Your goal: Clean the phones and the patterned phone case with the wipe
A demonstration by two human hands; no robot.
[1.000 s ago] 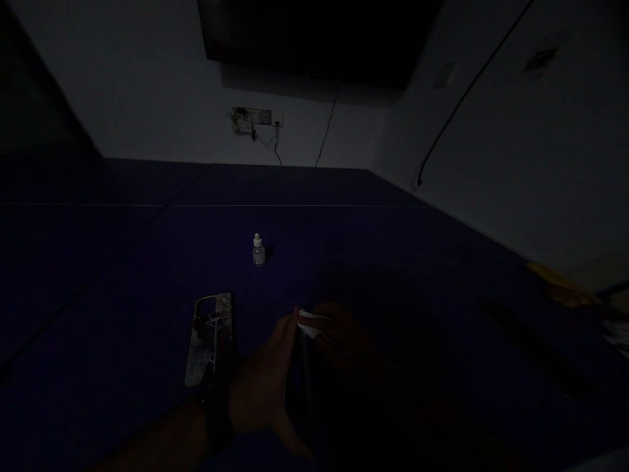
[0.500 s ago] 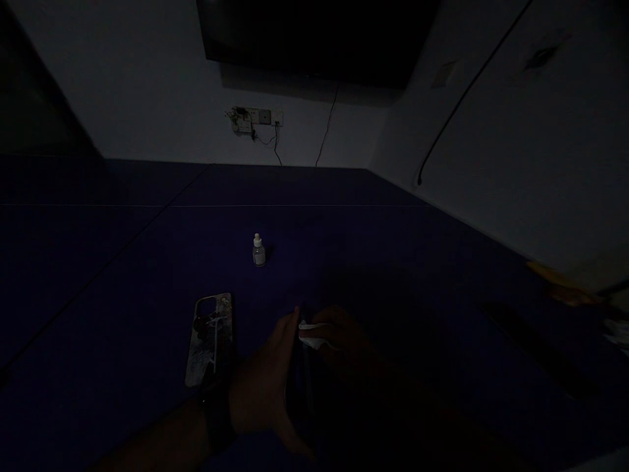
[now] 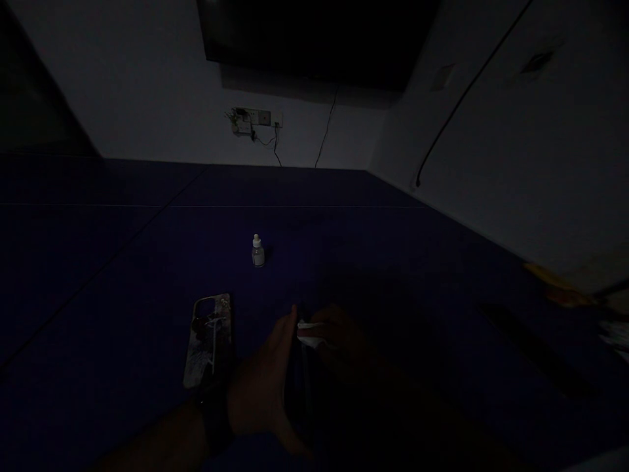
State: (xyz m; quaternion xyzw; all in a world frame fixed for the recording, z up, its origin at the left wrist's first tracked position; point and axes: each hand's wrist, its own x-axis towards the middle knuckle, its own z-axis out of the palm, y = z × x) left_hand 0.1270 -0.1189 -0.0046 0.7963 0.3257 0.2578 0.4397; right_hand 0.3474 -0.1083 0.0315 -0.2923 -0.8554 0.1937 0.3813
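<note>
My left hand, with a dark band at its wrist, grips a dark flat phone on edge, fingers behind it and thumb low. Against the phone's upper edge, my right hand pinches a white cloth or tissue; much of that hand is lost in shadow. Left of my hands lies a phone case with a camera cutout and a printed picture, partly covered by my left wrist. A small white-capped bottle stands upright beyond them on the dark blue floor.
A long dark flat object lies to the right, with a yellow-orange item near the right wall. Sockets with cords and a large screen are on the far wall. The room is very dim.
Almost nothing differs. The view has shifted very slightly, and both hands keep their hold on the phone and the white cloth or tissue. The bottle and case stay put.
</note>
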